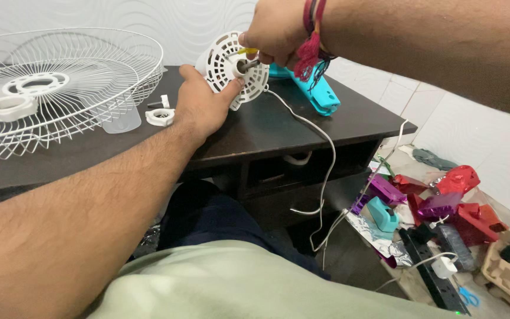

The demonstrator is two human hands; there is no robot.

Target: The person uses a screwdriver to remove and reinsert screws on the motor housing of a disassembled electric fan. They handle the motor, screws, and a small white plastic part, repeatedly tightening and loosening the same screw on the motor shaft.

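Note:
My left hand (203,105) grips the rim of a white vented fan motor housing (226,66) standing on edge on the dark table (266,127). My right hand (275,32), with red threads at the wrist, holds a yellow-handled tool (246,52) at the metal shaft (249,65) in the housing's middle. A white cord (320,136) runs from the housing over the table's edge. A turquoise fan part (320,94) lies just behind my right hand.
A white wire fan guard (60,88) with a plastic ring lies at the table's left. A small white nut (160,116) and a clear cup (120,121) sit beside it. On the floor at right lie red and purple wrappers (444,201), a black power strip (429,266) and blue scissors (468,297).

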